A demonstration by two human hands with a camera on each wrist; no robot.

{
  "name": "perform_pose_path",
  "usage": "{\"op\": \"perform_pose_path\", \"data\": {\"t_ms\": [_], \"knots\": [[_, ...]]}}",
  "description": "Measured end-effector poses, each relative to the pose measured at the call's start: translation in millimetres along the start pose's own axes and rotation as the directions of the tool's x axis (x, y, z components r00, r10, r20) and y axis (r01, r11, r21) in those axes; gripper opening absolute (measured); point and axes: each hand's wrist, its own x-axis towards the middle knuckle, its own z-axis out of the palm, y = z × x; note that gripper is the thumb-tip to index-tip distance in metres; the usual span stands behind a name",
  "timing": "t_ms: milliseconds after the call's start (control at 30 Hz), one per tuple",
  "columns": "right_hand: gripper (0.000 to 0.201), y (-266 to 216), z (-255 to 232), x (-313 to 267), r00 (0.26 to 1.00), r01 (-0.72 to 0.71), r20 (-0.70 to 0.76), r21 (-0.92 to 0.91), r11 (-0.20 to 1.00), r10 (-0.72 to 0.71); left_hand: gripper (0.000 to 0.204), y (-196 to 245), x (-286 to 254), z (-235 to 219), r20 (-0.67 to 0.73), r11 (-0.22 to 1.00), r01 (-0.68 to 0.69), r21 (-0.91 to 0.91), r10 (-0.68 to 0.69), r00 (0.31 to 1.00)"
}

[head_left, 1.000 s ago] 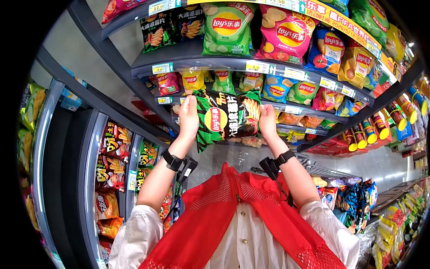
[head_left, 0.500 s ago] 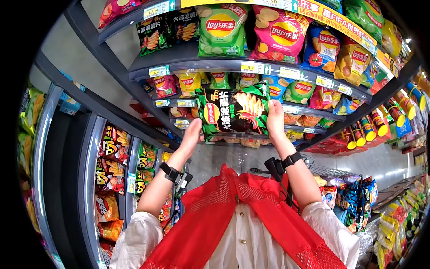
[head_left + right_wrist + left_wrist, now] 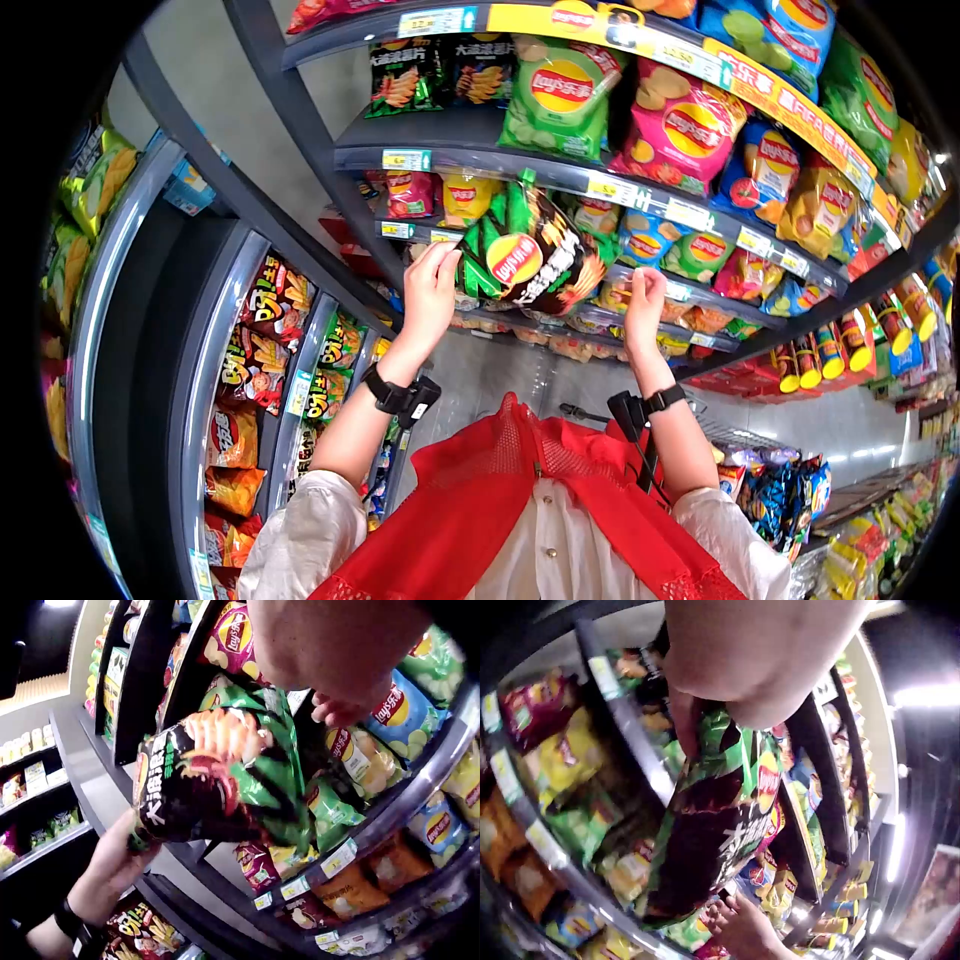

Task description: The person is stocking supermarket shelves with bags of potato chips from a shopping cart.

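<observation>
A black and green bag of Lay's potato chips (image 3: 530, 258) hangs tilted in front of the shelves, its printed front toward the head camera. My left hand (image 3: 431, 290) grips it at the left edge, thumb and fingers pinching the green end. In the right wrist view that same left hand (image 3: 116, 859) holds one end of the bag (image 3: 225, 769). My right hand (image 3: 643, 303) is off to the right of the bag, fingers loosely bent and holding nothing. From the left wrist view, the right hand (image 3: 742, 926) appears beyond the bag's lower end.
Ahead stands a curved shelf unit (image 3: 450, 160) stocked with chip bags, including a large green bag (image 3: 562, 95) and a pink bag (image 3: 680, 125). More snack shelves (image 3: 225, 350) flank the left. Chip cans (image 3: 830, 355) and a cart (image 3: 735, 435) are on the right.
Both hands held the chip bag at first; then the left hand came off while the right kept it. Now the left grips it, the right has let go, and the bag has tilted.
</observation>
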Motion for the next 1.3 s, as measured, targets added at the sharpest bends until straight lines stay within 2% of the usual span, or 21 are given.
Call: {"op": "perform_pose_path", "data": {"t_ms": [67, 100, 167, 200, 300, 367, 400, 500, 567, 600, 633, 700, 767, 867, 967, 1000, 1033, 1067, 1167, 1200, 1300], "knots": [[0.029, -3.5, 12.1, -1.2, 0.983, 0.175, 0.066, -0.061, 0.983, -0.171, 0.013, 17.9, 11.7, -18.4, 0.099, 0.964, -0.22, 0.151, 0.207, 0.973], [0.035, -12.2, 22.6, -6.3, 0.956, 0.266, 0.15, -0.082, 0.961, -0.252, 0.013, 23.4, 15.6, -26.1, 0.084, 0.964, -0.216, 0.157, 0.205, 0.975], [0.062, -28.1, 39.3, -15.3, 0.85, 0.362, 0.469, -0.191, 0.913, -0.239, 0.012, 29.9, 22.7, -38.3, 0.278, 0.851, -0.394, 0.346, 0.308, 0.91], [0.071, -29.5, 48.4, -16.5, 0.772, 0.446, 0.593, -0.247, 0.86, -0.23, 0.017, 25.4, 27.1, -40.6, 0.279, 0.803, -0.455, 0.386, 0.368, 0.887], [0.08, -13.7, 82.3, -28.0, 0.708, 0.416, 0.698, -0.291, 0.862, -0.106, 0.02, 21.7, 37.2, -52.9, 0.346, 0.769, -0.466, 0.438, 0.334, 0.877], [0.079, -11.4, 106.1, -30.8, 0.647, 0.227, 0.763, -0.197, 0.954, 0.004, 0.021, 19.9, 49.5, -60.2, 0.305, 0.738, -0.543, 0.4, 0.452, 0.838], [0.075, -22.6, 119.3, -28.8, 0.575, 0.167, 0.814, -0.212, 0.963, 0.079, 0.021, 17.3, 57.2, -64.8, 0.282, 0.744, -0.559, 0.367, 0.484, 0.829], [0.066, -16.0, 151.3, -16.0, 0.619, 0.049, 0.778, -0.175, 0.983, 0.108, 0.015, 9.9, 86.2, -82.5, 0.196, 0.77, -0.563, 0.302, 0.528, 0.827], [0.062, -20.0, 174.2, -1.2, 0.74, 0.113, 0.673, -0.15, 0.982, 0.017, 0.014, -7.5, 109.3, -92.5, 0.011, 0.847, -0.462, 0.261, 0.476, 0.879], [0.058, -38.2, 189.9, 3.8, 0.759, 0.05, 0.65, -0.098, 0.994, 0.025, 0.02, -14.0, 122.5, -98.8, -0.055, 0.898, -0.397, 0.19, 0.413, 0.909], [0.05, -45.8, 204.0, 12.1, 0.78, 0.053, 0.626, -0.074, 0.996, 0.005, 0.031, -18.1, 126.9, -104.7, -0.07, 0.986, -0.165, 0.017, 0.166, 0.984], [0.042, -56.4, 233.5, 33.2, 0.81, -0.01, 0.586, -0.041, 0.999, 0.032, 0.04, -41.3, 143.6, -106.7, -0.147, 0.988, -0.132, -0.078, 0.12, 0.982], [0.041, -74.2, 258.6, 51.8, 0.784, -0.206, 0.594, -0.029, 0.978, 0.182, 0.04, -73.4, 151.9, -112.1, -0.016, 0.994, -0.048, -0.102, 0.047, 0.999], [0.044, -87.2, 290.2, 77.9, 0.759, -0.28, 0.594, -0.068, 0.957, 0.265, 0.046, -105.5, 162.2, -118.1, 0.24, 0.97, 0.143, -0.196, -0.094, 0.966], [0.044, -92.6, 320.4, 98.8, 0.823, -0.156, 0.553, -0.001, 0.988, 0.13, 0.045, -103.8, 182.1, -122.5, 0.288, 0.982, 0.126, -0.141, -0.081, 0.954], [0.043, -94.7, 330.7, 105.8, 0.84, -0.119, 0.536, 0.037, 0.992, 0.08, 0.053, -106.9, 189.4, -121.8, 0.252, 0.996, 0.049, -0.071, -0.029, 0.967], [0.043, -96.2, 342.0, 112.8, 0.869, -0.034, 0.495, 0.021, 0.999, 0.019, 0.062, -107.1, 199.1, -121.2, 0.22, 1.0, -0.026, 0.002, 0.025, 0.975], [0.043, -99.6, 353.5, 117.7, 0.876, 0.11, 0.47, 0.03, 0.994, -0.111, 0.072, -102.0, 209.6, -122.6, 0.208, 0.998, 0.008, 0.063, -0.021, 0.978], [0.046, -95.9, 382.3, 142.8, 0.84, 0.389, 0.414, -0.011, 0.921, -0.35, 0.078, -126.7, 244.0, -115.1, 0.132, 0.994, -0.051, 0.101, 0.037, 0.991], [0.048, -91.9, 391.4, 149.2, 0.84, 0.389, 0.39, 0.054, 0.92, -0.378, 0.078, -136.0, 253.8, -111.9, 0.138, 0.993, -0.056, 0.1, 0.041, 0.99], [0.057, -58.4, 408.2, 176.3, 0.877, 0.411, 0.302, -0.068, 0.909, -0.373, 0.081, -173.8, 271.7, -100.3, 0.113, 0.976, -0.091, 0.198, 0.069, 0.991]]}}
